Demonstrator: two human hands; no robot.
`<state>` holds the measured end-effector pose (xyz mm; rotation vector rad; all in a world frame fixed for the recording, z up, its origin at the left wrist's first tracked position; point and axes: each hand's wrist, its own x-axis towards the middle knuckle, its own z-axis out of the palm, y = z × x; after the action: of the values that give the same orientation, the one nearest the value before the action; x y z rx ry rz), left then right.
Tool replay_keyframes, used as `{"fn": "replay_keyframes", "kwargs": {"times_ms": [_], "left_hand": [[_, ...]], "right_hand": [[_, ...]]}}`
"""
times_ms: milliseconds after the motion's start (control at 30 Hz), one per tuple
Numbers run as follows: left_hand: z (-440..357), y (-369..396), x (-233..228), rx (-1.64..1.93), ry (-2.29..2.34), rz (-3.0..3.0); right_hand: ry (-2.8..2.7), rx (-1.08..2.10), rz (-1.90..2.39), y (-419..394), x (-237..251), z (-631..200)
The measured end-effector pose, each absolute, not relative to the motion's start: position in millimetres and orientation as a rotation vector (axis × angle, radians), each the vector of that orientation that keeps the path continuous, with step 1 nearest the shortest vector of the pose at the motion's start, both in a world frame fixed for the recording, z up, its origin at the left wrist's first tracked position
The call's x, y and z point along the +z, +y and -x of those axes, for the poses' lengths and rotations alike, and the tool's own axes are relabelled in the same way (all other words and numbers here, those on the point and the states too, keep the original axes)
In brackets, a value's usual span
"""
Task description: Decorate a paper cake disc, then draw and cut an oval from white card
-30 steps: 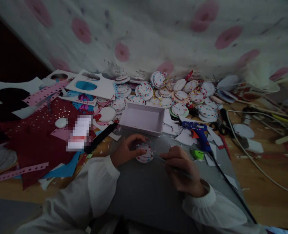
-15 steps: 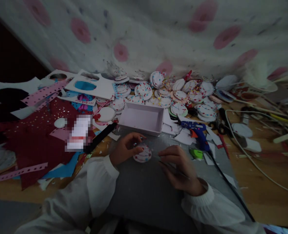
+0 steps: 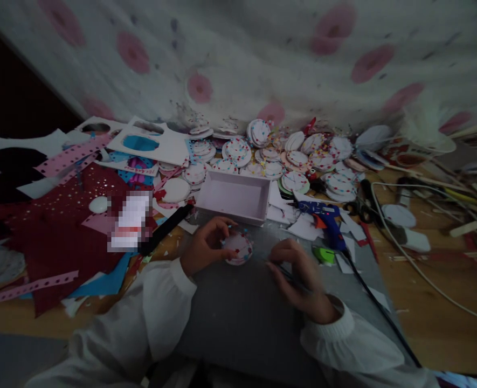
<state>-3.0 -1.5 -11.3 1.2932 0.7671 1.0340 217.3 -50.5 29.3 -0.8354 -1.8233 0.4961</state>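
Observation:
My left hand [image 3: 211, 245] grips the left edge of a small round white disc [image 3: 239, 249] between thumb and fingers. Red and blue dots and thin lines decorate the disc, which is over the grey mat [image 3: 238, 312]. To the right of it, apart from the disc, my right hand [image 3: 297, 275] is closed in a pinch around a thin, dark, stick-like tool [image 3: 289, 274]. Motion blur and the fingers hide most of that tool, so its kind does not show. Just beyond both hands stands an open white box [image 3: 234, 196].
Several stacks of decorated discs [image 3: 238, 152] line the back. A blue glue gun [image 3: 327, 218] with a cord lies right, near a green object [image 3: 324, 254]. A black stick [image 3: 166, 230], red sheet [image 3: 60, 231] and cut-out white board [image 3: 169, 141] are left. A white cable [image 3: 410, 264] curves at right.
The disc has tilted and turned slightly in my left hand and shifted a little up and right. My right hand's fingers have moved slightly right, bringing the dark tool more into view.

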Motion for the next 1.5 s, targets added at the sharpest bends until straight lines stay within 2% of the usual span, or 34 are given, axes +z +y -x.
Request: {"fn": "replay_keyframes", "kwargs": {"times_ms": [367, 633, 800, 1067, 1500], "left_hand": [[2.5, -3.2, -10.1, 1.040, 0.792, -1.359], [6.3, -4.4, -5.9, 0.992, 0.880, -1.741], [3.8, -6.8, 1.3, 0.923, 0.906, -2.011], [3.7, -6.9, -0.2, 0.839, 0.931, -2.119], [2.5, -6.3, -1.4, 0.841, 1.004, -2.094]], "right_hand": [[-1.342, 0.784, 1.107, -55.5, 20.3, -216.6], [-1.548, 0.598, 1.058, -56.0, 14.9, -218.3], [-1.442, 0.821, 1.028, -50.0, 20.7, -218.8], [-1.399, 1.040, 0.994, -46.0, 21.2, -216.9], [-1.460, 1.107, 1.062, -48.2, 18.9, -212.6]]}}
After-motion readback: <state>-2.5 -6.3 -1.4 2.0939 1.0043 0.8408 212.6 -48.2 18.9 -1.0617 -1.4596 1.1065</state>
